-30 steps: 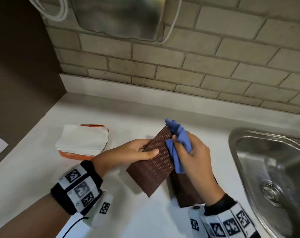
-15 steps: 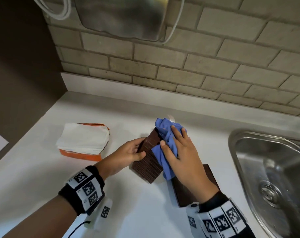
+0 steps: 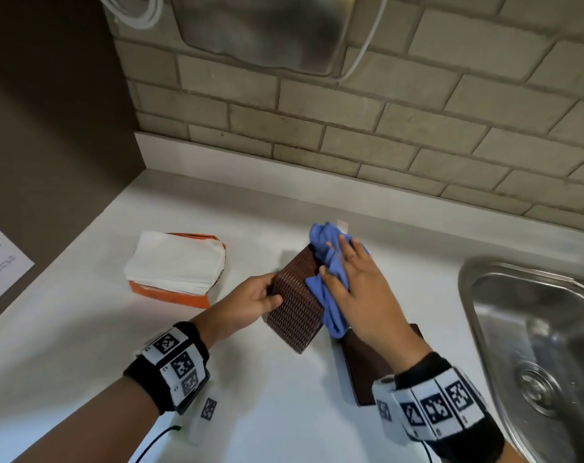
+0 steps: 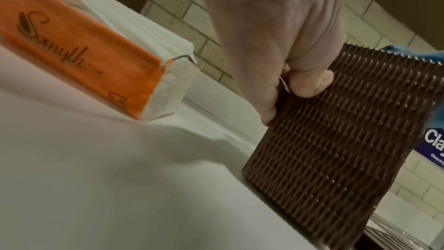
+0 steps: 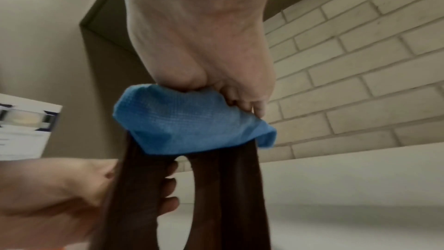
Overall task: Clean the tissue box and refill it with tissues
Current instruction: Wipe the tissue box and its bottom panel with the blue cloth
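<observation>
My left hand grips the left edge of the brown woven tissue box, thumb on its ribbed face, and holds it tilted on edge above the white counter. With my right hand I hold a bunched blue cloth against the box's upper far side. The left wrist view shows the thumb of my left hand on the box. Seen from the right wrist, my right hand clutches the cloth over the top edge of the box.
An orange pack topped with white tissues lies on the counter to the left, also in the left wrist view. A flat brown panel lies under my right wrist. A steel sink is at the right, a brick wall behind.
The box has been tipped more upright and my left hand has shifted to its left edge. My right hand slid the cloth toward the box's far end, its fingers spreading flatter.
</observation>
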Tool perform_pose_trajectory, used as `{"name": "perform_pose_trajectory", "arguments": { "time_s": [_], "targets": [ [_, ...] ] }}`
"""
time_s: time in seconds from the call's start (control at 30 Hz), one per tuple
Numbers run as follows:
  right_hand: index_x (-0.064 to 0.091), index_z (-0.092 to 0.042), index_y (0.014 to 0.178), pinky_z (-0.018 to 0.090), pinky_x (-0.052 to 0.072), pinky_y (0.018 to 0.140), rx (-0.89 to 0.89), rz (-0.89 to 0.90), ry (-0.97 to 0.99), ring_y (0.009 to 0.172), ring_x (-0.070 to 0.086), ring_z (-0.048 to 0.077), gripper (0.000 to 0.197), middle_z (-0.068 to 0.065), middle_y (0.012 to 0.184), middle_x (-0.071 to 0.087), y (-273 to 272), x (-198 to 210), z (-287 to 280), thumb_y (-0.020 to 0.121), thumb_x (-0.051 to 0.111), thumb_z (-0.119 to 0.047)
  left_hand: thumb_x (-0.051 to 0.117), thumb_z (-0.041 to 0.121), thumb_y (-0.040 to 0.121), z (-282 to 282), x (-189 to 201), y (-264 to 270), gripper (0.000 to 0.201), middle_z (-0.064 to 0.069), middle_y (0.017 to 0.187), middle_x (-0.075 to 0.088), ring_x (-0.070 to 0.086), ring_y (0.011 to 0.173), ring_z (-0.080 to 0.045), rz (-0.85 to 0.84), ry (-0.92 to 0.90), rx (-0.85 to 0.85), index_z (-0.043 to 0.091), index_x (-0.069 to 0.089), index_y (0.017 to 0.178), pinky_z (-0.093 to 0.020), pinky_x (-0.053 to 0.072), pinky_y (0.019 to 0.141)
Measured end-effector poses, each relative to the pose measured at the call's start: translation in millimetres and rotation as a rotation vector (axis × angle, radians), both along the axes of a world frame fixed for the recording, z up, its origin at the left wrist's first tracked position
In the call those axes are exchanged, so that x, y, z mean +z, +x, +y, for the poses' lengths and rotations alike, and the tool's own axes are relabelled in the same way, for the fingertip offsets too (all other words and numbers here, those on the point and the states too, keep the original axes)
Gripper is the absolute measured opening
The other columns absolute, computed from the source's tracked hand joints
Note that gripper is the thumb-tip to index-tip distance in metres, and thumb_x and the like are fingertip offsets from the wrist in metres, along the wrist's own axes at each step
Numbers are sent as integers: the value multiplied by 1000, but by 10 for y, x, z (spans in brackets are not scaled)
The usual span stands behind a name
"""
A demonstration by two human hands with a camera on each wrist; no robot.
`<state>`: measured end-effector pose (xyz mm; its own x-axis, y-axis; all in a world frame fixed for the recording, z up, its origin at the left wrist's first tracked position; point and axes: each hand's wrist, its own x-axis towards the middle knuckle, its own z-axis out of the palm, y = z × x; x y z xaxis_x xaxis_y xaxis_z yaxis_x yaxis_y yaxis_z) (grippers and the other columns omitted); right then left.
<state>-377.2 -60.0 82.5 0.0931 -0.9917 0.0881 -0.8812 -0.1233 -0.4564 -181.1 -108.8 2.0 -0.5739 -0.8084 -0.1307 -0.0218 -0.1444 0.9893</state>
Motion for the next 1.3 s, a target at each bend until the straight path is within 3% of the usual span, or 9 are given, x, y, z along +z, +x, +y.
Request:
{"name": "perform_pose_trajectory", "arguments": {
  "time_s": [0.27,0.43,0.5,0.63,0.77,0.93,1.1,1.2,1.3],
  "targets": [
    [11,-28,150,28,-9,118,201,214,-21,148,-4,12,64,-5,160,2,321,-81,219,90,18,-49,51,-6,89,8,32,28,32,24,100,71,62,102,7,13,-28,5,17,57,110,-11,45,87],
    [36,-25,143,27,20,117,7,-96,-28,140,24,8,46,-9,151,30,-7,-4,-32,98,42,-34,45,-15,90,-31,6,37,40,22,98,71,61,98,12,-83,-22,-7,12,53,119,-10,45,89],
    [58,-27,118,18,43,95,-145,-395,93,120,54,14,25,-1,129,59,-115,37,-90,98,45,-35,41,-17,91,-29,47,48,42,15,110,65,60,101,13,-96,-16,-38,8,51,123,-14,44,99],
    [62,-39,106,31,47,96,-281,-871,307,108,63,15,18,-2,120,66,-190,50,-95,93,50,-42,47,-16,85,-52,219,122,45,1,113,67,62,106,-2,31,118,-158,13,59,117,-18,47,95],
    [61,-36,113,35,46,101,-299,-916,295,108,63,15,24,-3,119,67,-147,43,-74,92,51,-43,54,5,67,-137,415,48,49,-13,117,67,61,111,-22,282,418,-151,2,65,114,-29,47,100],
    [63,-31,100,32,51,90,-341,-1009,235,98,66,17,18,1,105,70,-85,94,24,93,50,-40,51,59,88,-148,511,-103,60,-13,113,71,65,110,-28,-155,140,-80,5,69,108,-43,43,107],
    [63,-18,86,24,54,65,-386,-1143,236,70,69,7,25,-2,73,71,-148,121,195,93,50,-38,57,38,92,-88,526,-72,42,-22,113,68,66,96,-21,-157,56,-82,-1,67,107,-37,47,96],
    [64,-18,100,38,53,76,-388,-1338,220,87,68,19,32,3,96,71,-290,164,321,90,52,-45,65,33,85,-48,443,77,40,-19,118,67,62,104,-21,-26,147,-99,3,66,112,-35,42,99],
    [62,-7,99,23,54,61,-448,-1287,129,72,65,17,47,11,81,66,-290,173,395,85,50,-50,61,23,82,-19,325,186,36,-10,114,65,58,108,-18,-13,140,-109,6,65,114,-32,37,101]
  ]
}}
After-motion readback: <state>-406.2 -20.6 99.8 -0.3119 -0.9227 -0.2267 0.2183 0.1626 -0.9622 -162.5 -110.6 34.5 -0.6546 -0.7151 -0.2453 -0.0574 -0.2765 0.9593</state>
